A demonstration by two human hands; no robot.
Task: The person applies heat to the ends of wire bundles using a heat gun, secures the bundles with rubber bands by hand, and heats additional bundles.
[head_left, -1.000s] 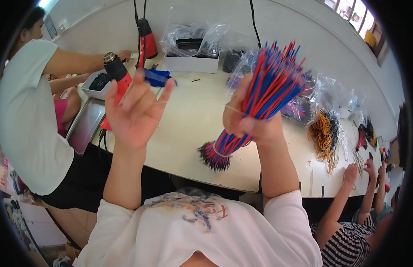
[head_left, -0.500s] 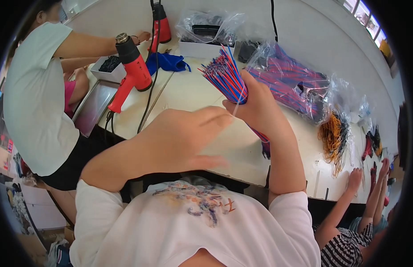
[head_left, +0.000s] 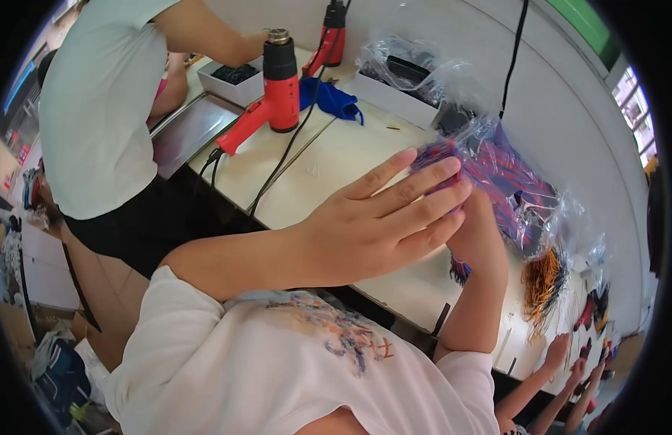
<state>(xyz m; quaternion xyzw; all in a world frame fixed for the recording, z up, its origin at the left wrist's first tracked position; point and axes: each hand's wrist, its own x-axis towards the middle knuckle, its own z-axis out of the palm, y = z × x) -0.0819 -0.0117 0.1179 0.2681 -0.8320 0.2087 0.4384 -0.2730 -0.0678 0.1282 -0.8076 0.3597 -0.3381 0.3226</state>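
Left hand at frame centre, flat and open, fingers stretched together, palm pressed over the top end of the wire bundle; it grips nothing. Right hand just behind it, mostly hidden by the left, wrapped round the bundle of red and blue wires; dark lower wire ends poke out below the right wrist. Bundle is held upright above the white worktop, centre-right of frame. Just beyond, right of centre: clear plastic bag of red and blue wires lying on the worktop. Lower right: heap of orange wires, then red and black pieces near another person's hands at the worktop edge. Farther back, upper centre: red heat gun standing nozzle up, black cord trailing off the edge; blue cloth beside it; second red heat gun at top. Upper left: person in pale shirt reaching into a white tray.
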